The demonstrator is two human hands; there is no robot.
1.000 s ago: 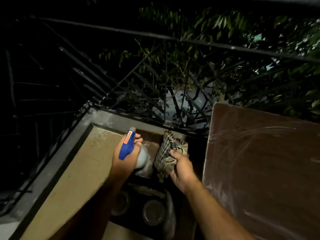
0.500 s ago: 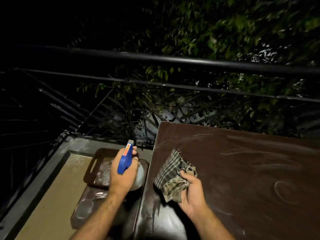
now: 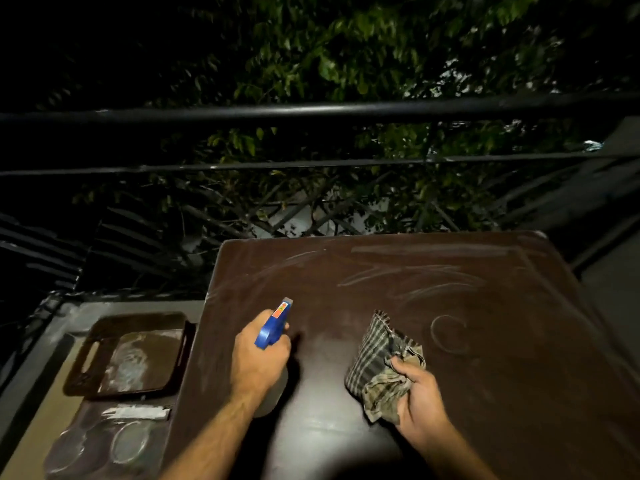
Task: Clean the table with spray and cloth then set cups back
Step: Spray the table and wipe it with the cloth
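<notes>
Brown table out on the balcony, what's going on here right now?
A person is cleaning the brown table. The left hand holds a spray bottle with a blue trigger head, nozzle pointing away across the tabletop. The right hand grips a bunched checked cloth just above the surface. The top shows pale smears and a ring mark. No cups are on it; a dark tray sits low on the left, with what look like glasses nearer the camera, too dim to be sure.

Left hand (image 3: 260, 360) gripping blue-headed spray bottle (image 3: 273, 325) over dark brown table (image 3: 502, 341), right hand (image 3: 417, 396) clutching checked cloth (image 3: 375, 358), brown tray (image 3: 138, 351) beside table, possibly glass cups (image 3: 130, 441) below tray.
</notes>
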